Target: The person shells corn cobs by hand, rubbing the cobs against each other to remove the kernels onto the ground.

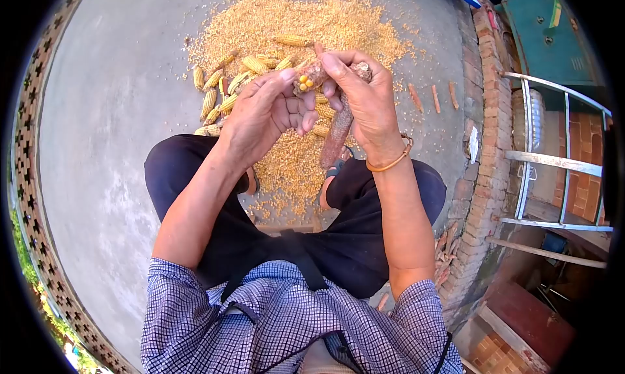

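Note:
Between my two hands is a mostly stripped corncob (311, 76) with a few yellow kernels left on its near end. My left hand (263, 110) is closed on it from the left, thumb against its side and fingers curled beneath. My right hand (366, 104) grips from the right, its thumb pressed near the cob. A second, bare reddish corncob (337, 136) lies in my right hand as well, slanting down past the palm. Some of the right fingers are hidden behind the cobs. Below and beyond the hands are unshelled ears of corn (255, 65).
A wide heap of loose kernels (293, 16) spreads over the concrete floor (111, 146), with more kernels (286, 172) between my feet. Several stripped cobs (435, 98) lie at the right. A brick edge (485, 139) and metal railing (553, 159) stand farther right.

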Demonstrator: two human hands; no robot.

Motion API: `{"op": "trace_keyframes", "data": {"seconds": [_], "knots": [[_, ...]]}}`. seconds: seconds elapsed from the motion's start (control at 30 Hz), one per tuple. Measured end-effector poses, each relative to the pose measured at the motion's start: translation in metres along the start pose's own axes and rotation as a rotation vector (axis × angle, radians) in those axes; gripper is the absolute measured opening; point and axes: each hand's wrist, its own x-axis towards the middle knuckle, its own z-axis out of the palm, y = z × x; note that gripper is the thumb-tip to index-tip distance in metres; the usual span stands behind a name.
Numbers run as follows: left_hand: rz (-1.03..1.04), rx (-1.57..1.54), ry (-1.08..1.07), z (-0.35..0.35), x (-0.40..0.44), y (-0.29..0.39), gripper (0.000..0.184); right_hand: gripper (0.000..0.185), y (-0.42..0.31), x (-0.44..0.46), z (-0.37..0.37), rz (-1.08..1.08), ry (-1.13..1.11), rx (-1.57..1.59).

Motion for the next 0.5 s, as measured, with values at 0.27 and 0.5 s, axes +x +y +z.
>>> {"op": "trace_keyframes", "data": {"seconds": [0.27,0.5], "knots": [[0.14,0.328,0.049,0.009,0.0,-0.006,0.03,0.016,0.01,-0.001,0.001,-0.139,0.081,-0.258],[0.158,0.331,0.222,0.004,0.006,-0.024,0.029,0.015,0.016,-0.009,0.018,-0.23,0.131,-0.389]]}}
